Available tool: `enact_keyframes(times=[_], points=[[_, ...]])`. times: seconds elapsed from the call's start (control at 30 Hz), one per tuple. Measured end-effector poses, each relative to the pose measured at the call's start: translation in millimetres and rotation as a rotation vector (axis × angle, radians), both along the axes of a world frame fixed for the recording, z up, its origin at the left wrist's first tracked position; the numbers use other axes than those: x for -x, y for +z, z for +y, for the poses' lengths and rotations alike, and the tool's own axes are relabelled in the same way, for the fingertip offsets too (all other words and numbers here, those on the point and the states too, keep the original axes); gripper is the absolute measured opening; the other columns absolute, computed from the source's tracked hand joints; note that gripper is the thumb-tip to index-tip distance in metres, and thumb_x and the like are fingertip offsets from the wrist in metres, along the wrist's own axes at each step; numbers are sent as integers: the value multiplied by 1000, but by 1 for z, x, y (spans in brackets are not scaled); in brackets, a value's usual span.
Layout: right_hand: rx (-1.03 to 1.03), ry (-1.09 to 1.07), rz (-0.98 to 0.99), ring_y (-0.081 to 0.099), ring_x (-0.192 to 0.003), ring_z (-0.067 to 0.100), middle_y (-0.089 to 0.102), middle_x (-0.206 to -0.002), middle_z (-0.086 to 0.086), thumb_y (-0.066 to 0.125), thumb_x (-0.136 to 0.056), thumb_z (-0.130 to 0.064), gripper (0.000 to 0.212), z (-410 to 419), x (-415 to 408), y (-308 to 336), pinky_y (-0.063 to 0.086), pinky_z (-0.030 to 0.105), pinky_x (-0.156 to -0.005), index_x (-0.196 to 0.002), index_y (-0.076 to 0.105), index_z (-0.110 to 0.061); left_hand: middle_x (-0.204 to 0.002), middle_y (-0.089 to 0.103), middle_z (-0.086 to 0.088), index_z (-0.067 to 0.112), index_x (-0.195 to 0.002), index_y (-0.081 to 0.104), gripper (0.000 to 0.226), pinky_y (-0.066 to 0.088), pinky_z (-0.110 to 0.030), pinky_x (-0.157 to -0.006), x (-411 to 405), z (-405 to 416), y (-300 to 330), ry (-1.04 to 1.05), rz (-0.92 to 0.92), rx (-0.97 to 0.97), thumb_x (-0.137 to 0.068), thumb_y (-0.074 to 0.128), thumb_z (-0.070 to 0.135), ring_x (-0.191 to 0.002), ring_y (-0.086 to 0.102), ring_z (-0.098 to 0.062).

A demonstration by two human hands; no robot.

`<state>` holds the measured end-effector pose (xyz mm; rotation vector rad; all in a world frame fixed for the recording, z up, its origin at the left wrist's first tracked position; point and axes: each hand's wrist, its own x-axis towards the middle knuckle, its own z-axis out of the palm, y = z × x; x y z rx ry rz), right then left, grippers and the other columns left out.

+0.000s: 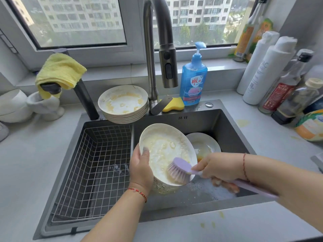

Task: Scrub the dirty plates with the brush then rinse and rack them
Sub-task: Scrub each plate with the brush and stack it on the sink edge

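Note:
My left hand (140, 169) grips the left rim of a white plate (164, 147) smeared with yellowish residue and tilts it over the dark sink (227, 123). My right hand (218, 167) holds the handle of a lilac brush (180, 169), whose bristles press on the plate's lower part. Another dirty plate (203, 143) lies in the sink behind it. A stack of several dirty plates (123, 103) sits on the sink's back edge. A wire rack basket (94, 165) fills the sink's left half and holds no plates.
A tall grey faucet (157, 49) arches over the sink, off. Blue dish soap (193, 79) and a yellow sponge (173, 105) stand behind the sink. Bottles (272, 72) crowd the right counter. A yellow cloth (59, 70) hangs at the left, white bowls (14, 105) beside it.

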<state>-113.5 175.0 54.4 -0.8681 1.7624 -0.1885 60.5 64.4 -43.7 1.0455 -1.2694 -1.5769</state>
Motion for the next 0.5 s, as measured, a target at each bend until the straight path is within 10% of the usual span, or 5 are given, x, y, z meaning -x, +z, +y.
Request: enact_keyframes(times=[0.2, 0.3, 0.5], points=[[124, -247, -381, 26, -30, 15, 38, -52, 3, 37, -94, -7, 37, 4, -19, -4, 29, 18, -35, -112, 66, -20, -116, 69, 2, 33, -108, 63, 21, 49, -43, -100, 3, -3, -8, 29, 19, -107, -104, 43, 35, -114, 63, -20], [330, -381, -204, 31, -29, 17, 40, -51, 4, 52, -95, -18, 22, 10, -4, -9, 32, 21, -35, -98, 59, 3, -121, 68, -2, 29, -118, 61, 26, 52, -42, -95, 3, -5, -8, 35, 57, -226, -103, 43, 39, -113, 64, -23], [468, -557, 222, 45, -37, 21, 68, -70, 7, 65, -85, -35, 28, 7, 31, -40, 45, 28, -42, -89, 55, -10, -118, 70, -10, 18, -129, 58, 41, 54, -50, -93, 4, -7, -7, 34, 113, -396, -104, 37, 43, -107, 68, -29]])
